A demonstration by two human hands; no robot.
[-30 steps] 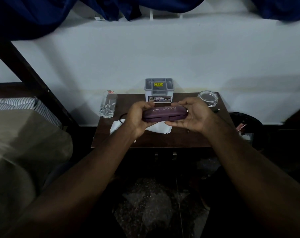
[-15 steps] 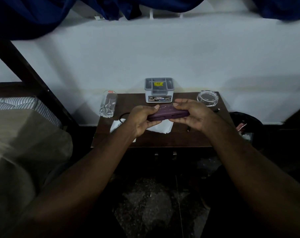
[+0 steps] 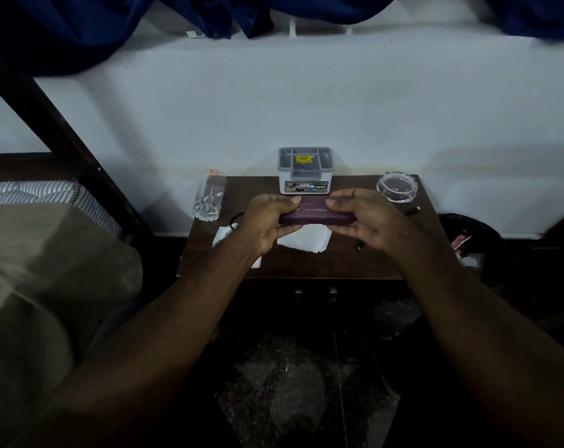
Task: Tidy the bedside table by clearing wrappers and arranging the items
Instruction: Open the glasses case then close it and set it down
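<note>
Hands hold a purple glasses case (image 3: 316,215) just above the middle of the bedside table (image 3: 338,265), in front of the grey organiser box (image 3: 305,171). The case's long axis runs left to right, roughly level and parallel to the table's front edge, and its lettered face is turned up toward the camera. The left hand (image 3: 266,223) curls round the left end, and the right hand (image 3: 363,223) grips the right end the same way, each with a fingertip on the top face. White crumpled paper (image 3: 306,240) lies on the table beneath the case. A drinking glass (image 3: 209,198) stands at the back left, and a clear glass ashtray (image 3: 397,187) at the back right.
</note>
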